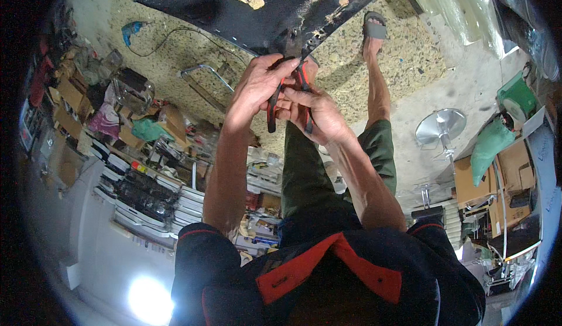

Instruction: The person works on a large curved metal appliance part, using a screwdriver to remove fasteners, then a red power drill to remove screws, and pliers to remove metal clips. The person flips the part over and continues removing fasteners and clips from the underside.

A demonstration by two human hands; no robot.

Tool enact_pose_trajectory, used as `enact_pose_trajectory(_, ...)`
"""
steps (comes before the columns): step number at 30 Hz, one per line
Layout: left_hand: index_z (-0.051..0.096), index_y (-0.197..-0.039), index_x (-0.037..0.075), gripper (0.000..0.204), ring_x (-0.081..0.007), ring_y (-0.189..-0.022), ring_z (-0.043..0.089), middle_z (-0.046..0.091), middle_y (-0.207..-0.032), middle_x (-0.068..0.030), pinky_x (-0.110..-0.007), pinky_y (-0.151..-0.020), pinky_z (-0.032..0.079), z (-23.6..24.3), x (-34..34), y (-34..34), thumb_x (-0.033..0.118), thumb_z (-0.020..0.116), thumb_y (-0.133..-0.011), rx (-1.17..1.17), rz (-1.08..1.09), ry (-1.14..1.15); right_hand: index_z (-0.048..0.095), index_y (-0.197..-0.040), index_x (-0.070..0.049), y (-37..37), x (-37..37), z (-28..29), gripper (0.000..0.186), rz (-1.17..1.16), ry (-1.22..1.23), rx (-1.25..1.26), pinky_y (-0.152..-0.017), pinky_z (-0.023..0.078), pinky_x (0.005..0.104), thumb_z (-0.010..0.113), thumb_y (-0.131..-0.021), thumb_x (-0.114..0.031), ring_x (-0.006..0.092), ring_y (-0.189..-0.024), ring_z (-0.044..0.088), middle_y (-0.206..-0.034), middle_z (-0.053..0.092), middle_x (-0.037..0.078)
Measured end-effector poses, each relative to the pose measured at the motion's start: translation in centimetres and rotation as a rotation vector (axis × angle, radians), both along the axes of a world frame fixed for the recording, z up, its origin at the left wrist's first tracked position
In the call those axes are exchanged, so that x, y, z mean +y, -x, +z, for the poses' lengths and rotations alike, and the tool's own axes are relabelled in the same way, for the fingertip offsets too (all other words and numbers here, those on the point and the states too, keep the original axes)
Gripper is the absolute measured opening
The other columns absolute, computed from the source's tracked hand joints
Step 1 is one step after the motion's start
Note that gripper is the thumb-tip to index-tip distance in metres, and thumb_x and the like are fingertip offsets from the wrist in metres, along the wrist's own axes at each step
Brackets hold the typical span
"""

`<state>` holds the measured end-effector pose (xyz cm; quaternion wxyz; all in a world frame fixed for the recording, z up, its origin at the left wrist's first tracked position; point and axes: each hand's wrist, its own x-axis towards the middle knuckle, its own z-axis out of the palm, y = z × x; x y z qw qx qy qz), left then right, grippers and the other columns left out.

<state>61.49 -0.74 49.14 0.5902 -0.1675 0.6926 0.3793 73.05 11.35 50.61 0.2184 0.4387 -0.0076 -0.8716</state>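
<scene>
Pliers with red and black handles (272,113) point away from me, their jaws against the near edge of a black covered panel (228,15). My right hand (319,112) is closed around the handles from the right. On the left, my left hand (257,83) is closed too, its thumb and fingers pressed at the upper part of the pliers beside the panel's edge. Whatever the jaws bite on is too small to make out. Torn patches with pale filling, staples and metal eyelets show on the panel.
On the speckled floor lie a blue power drill (131,32) with its cord and a hacksaw-like frame (208,74). Boxes and clutter (170,127) fill the left side. A round-based metal stool (440,128) and cardboard boxes (503,179) stand at right.
</scene>
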Motion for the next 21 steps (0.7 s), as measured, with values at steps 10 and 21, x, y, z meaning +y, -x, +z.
enact_pose_trajectory(10,0.078,-0.097,0.004,0.037,-0.0054,-0.052,0.056,0.070,-0.072,-0.0015,-0.024,-0.046,0.044,-0.3,0.5,2.4,0.040,0.070,-0.098,-0.107,0.084,-0.045,0.058,-0.121,0.000,4.1,1.1,1.9,0.025,0.026,0.076,-0.222,-0.079,0.062,0.0397,0.053,-0.107,-0.020,0.0299,-0.093,0.074,-0.101,0.072,0.014)
enact_pose_trajectory(21,0.076,-0.089,0.003,0.037,-0.0062,-0.049,0.054,0.069,-0.071,-0.0017,-0.023,-0.045,0.044,0.4,2.5,4.1,0.040,0.075,-0.093,-0.226,0.042,0.145,0.054,-0.105,-0.006,3.9,-1.5,1.2,0.014,-0.426,0.337,-0.082,-0.054,0.038,0.0283,0.056,-0.105,-0.019,0.0120,-0.064,0.045,-0.082,0.049,0.000)
